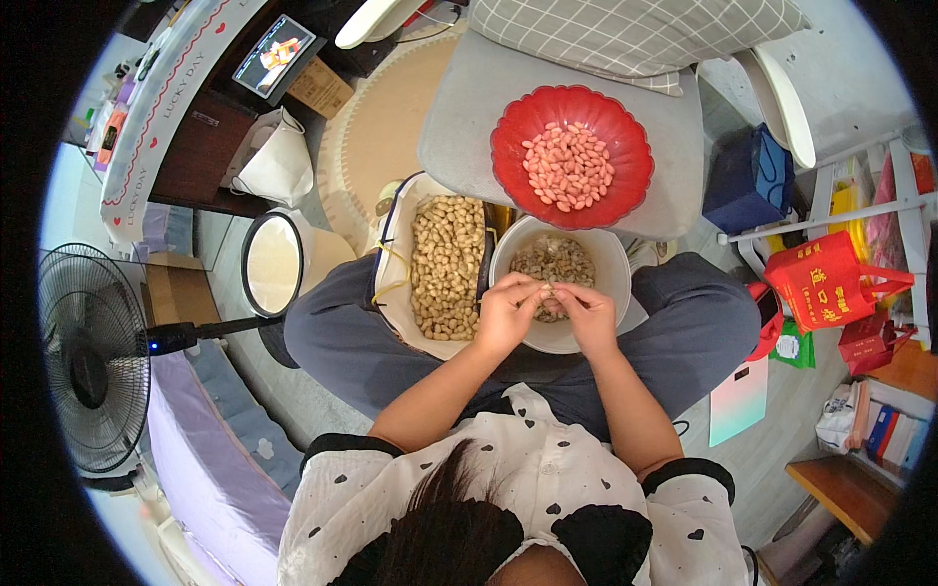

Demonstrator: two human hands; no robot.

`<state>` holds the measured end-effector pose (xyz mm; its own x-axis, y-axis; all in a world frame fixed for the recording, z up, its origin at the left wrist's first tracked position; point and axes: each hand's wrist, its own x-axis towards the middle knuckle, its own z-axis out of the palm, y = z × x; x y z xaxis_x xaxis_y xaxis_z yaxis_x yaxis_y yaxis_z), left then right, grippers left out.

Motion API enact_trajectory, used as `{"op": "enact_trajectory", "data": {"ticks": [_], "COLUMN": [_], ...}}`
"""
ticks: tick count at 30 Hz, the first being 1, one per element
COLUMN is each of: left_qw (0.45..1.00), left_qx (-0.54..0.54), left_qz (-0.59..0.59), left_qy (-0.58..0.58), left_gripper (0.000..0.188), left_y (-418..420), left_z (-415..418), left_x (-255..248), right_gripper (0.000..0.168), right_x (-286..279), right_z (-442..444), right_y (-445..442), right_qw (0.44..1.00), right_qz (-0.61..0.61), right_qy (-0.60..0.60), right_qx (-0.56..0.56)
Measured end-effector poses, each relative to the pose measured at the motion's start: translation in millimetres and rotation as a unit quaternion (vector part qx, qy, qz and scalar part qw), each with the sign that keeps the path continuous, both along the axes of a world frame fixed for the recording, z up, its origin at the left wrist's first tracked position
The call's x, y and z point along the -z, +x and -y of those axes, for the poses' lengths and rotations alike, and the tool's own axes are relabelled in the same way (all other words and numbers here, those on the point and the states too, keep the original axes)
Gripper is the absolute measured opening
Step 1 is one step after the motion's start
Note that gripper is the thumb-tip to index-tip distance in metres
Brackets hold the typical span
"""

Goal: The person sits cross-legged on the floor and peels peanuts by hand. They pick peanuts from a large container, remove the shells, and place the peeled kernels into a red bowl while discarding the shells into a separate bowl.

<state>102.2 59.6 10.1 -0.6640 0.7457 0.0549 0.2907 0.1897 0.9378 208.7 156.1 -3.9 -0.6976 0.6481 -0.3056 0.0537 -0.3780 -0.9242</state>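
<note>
My left hand [511, 308] and my right hand [586, 311] meet over a white bucket [623, 264], with a small peanut [547, 290] pinched between their fingertips. Inside the bucket, below the hands, lie peanut shells [564, 260]. Left of it, a lined bag [396, 293] holds many unshelled peanuts [447, 264]. Beyond the bucket, a red scalloped bowl [630, 161] with shelled pink peanuts [568, 165] rests on the seat of a grey chair [458, 132]. The fingers partly hide the peanut, so its state cannot be told.
A checked cushion [630, 36] lies at the chair's back. To the left are a floor fan [91, 359], a round bin [271, 264] and a tablet [275, 55] on a dark cabinet. On the right stand a blue bag [747, 183], a red bag [821, 282] and a white rack [828, 220].
</note>
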Motion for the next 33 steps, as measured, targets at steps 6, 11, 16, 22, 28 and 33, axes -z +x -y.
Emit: {"op": "enact_trajectory", "data": {"ticks": [6,11,16,22,28,33], "left_qw": [0.989,0.933,0.839,0.788,0.722,0.699], "left_qx": [-0.082,-0.117,-0.152,-0.188,-0.173,-0.153], "left_qz": [0.126,0.333,0.507,0.577,0.652,0.674], "left_qy": [0.004,0.07,0.122,0.105,0.157,0.186], "left_gripper": [0.011,0.017,0.022,0.022,0.023,0.022], "left_y": [10.1,14.2,17.5,15.0,17.6,17.3], "left_z": [-7.6,-13.0,-12.6,-10.9,-5.3,-3.8], "left_x": [6.0,12.3,5.6,3.4,6.7,16.5], "right_gripper": [0.016,0.017,0.017,0.018,0.016,0.015], "right_x": [-1.2,5.8,8.4,9.4,9.6,14.3], "right_z": [2.2,4.2,5.4,4.2,7.5,8.8], "right_y": [-0.6,-0.7,-0.9,-0.6,-2.0,-2.3], "right_qw": [1.0,0.999,0.999,0.999,0.996,0.996], "right_qz": [-0.003,-0.013,-0.018,-0.016,-0.022,-0.022], "right_qy": [0.006,0.006,0.015,-0.028,-0.055,-0.055], "right_qx": [0.02,0.033,0.039,0.04,0.065,0.066]}}
